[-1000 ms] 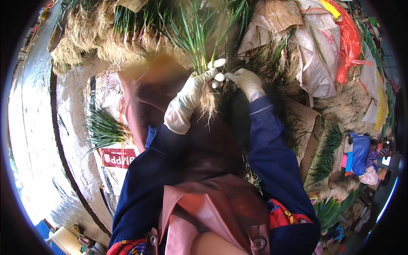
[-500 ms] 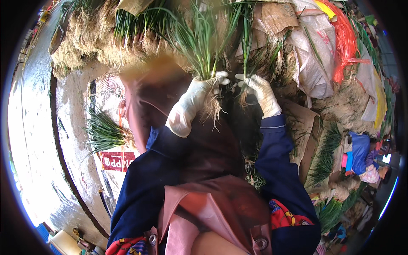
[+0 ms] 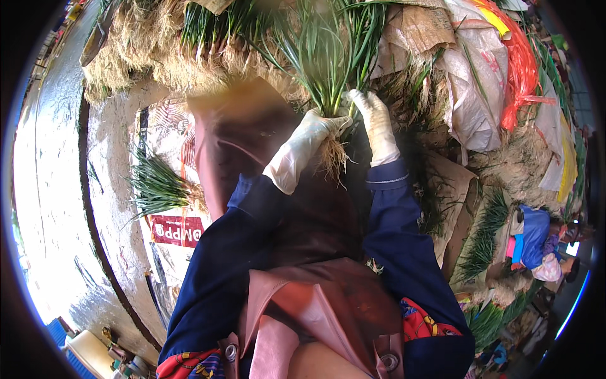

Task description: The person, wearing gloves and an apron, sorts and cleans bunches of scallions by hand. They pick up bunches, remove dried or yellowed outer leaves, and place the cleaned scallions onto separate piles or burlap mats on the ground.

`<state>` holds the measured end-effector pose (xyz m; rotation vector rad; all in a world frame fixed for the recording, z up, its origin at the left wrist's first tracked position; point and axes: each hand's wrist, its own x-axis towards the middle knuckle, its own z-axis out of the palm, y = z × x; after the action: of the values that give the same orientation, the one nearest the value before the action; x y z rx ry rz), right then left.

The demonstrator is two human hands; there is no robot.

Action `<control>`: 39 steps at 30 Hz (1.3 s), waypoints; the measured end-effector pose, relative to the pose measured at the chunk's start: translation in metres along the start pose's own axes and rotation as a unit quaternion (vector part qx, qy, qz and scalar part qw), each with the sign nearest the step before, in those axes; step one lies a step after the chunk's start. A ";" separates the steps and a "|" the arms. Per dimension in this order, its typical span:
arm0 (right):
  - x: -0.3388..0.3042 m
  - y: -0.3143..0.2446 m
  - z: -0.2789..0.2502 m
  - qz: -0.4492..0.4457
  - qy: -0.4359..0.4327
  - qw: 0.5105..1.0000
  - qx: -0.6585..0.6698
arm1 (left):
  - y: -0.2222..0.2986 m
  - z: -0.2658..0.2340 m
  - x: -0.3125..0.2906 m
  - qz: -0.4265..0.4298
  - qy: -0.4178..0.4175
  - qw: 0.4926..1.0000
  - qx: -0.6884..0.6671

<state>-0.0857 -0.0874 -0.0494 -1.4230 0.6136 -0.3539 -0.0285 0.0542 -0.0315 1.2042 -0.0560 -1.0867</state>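
Observation:
A bunch of spring onions (image 3: 328, 76) stands upright before me, green leaves pointing away and pale, stringy roots (image 3: 332, 155) hanging below my grip. My left hand (image 3: 319, 129), in a white glove, is closed around the lower stems. Close beside it, my right hand (image 3: 372, 117), gloved too, has its fingers closed at the stems on the bunch's right side; its fingertips are partly hidden among the stalks. A reddish-brown apron (image 3: 303, 227) covers my lap beneath both hands.
More rooted spring onions (image 3: 218, 38) lie in a row at the back left. A small bundle (image 3: 158, 186) rests on a printed sack to the left. White sacking (image 3: 470, 95) and red plastic strips (image 3: 521, 76) lie at the right. Another person (image 3: 536, 237) is at the far right.
My right hand has moved left, bringing its stalk against the bunch in my left hand. The left hand and bunch have shifted slightly right.

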 end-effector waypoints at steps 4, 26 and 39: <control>0.010 -0.020 0.001 -0.028 -0.092 0.989 -0.111 | 0.013 -0.012 -0.012 -0.032 -0.044 0.998 0.025; 0.066 -0.037 0.028 0.067 0.003 0.867 -0.493 | 0.157 -0.037 -0.091 0.135 -0.142 0.972 0.132; -0.049 0.092 -0.103 0.257 -0.356 0.617 -0.653 | 0.089 -0.096 -0.021 0.111 -0.151 0.965 -0.181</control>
<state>-0.1974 -0.1300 -0.1341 -2.4007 0.5411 1.4027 0.0708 0.1333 0.0069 0.6809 -0.2139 -1.0205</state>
